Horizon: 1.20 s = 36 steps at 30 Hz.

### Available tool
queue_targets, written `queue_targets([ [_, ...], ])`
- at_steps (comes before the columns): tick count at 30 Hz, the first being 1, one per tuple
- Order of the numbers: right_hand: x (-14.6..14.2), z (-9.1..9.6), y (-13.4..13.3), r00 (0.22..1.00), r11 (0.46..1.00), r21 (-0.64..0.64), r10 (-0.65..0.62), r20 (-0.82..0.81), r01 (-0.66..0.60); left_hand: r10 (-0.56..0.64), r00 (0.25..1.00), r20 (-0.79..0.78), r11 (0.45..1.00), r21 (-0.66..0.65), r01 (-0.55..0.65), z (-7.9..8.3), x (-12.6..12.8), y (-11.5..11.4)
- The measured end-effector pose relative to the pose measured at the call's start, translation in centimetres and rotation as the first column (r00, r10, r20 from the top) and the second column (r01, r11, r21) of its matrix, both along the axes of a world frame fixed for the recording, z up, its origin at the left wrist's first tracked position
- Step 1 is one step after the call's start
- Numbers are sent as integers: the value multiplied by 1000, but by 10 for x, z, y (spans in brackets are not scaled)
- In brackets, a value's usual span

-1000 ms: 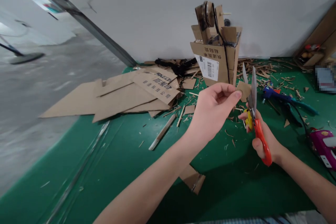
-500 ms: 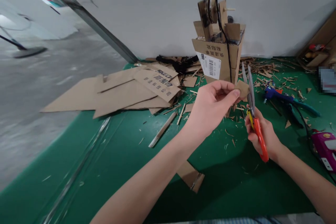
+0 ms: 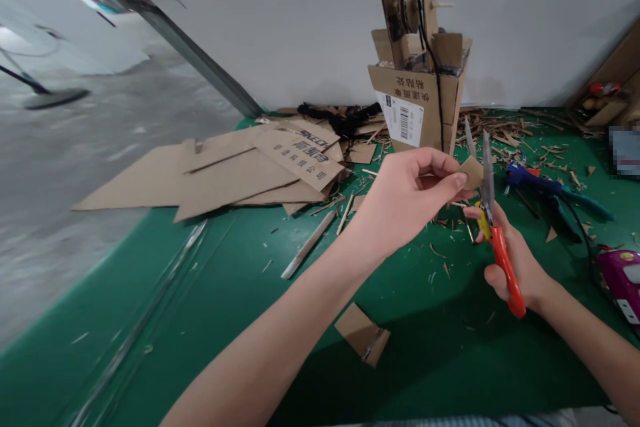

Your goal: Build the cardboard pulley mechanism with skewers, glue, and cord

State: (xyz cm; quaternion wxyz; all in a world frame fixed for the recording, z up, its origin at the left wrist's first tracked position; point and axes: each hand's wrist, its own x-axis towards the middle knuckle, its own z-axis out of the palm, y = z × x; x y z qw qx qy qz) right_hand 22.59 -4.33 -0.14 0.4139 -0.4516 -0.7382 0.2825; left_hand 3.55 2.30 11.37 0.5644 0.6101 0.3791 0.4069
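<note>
Between the thumb and fingers of my left hand (image 3: 415, 190) is a small piece of cardboard (image 3: 471, 173). My right hand (image 3: 517, 260) holds a pair of scissors (image 3: 504, 260) with orange-red handles, blades pointing up and spread apart. The cardboard's right edge lies by the blades; whether they touch it I cannot tell. Behind my hands stands a cardboard box (image 3: 430, 97) with a printed label, a wheel-like part on top and a black cord hanging down its front. A folded cardboard scrap (image 3: 361, 333) lies on the green table (image 3: 240, 327) below my left forearm.
Flat cardboard sheets (image 3: 240, 180) are piled at the left back. A blue glue gun (image 3: 537, 183) and a purple power strip (image 3: 623, 283) lie at the right. Cardboard shreds (image 3: 510, 137) cover the table's back. A flat strip (image 3: 309, 245) lies left of my left wrist.
Both hands have shifted slightly right with the cardboard piece and the scissors. The scissor blades have spread wider, and my right fingers have loosened around the handles.
</note>
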Motion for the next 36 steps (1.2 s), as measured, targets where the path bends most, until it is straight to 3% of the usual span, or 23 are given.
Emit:
queue_targets([
  [11, -5, 1, -1, 999, 999, -40, -19, -50, 17, 13, 975, 224, 992, -124, 15, -14, 12, -4],
  [19, -6, 2, 0, 997, 997, -1, -81, -1, 81, -16, 949, 314, 984, -165, 71, -18, 15, -4],
  [24, -7, -5, 0, 992, 992, 34, -123, 8, 123, 29, 931, 364, 979, -199, 47, -21, 19, -10],
  [28, -6, -6, -1, 997, 995, 66, -74, 25, 72, 29, 946, 322, 980, -195, 37, -21, 20, -12],
  [36, 4, -5, -3, 995, 999, 38, -7, 99, 3, -78, 996, 54, 997, -2, 78, -6, 5, -2],
])
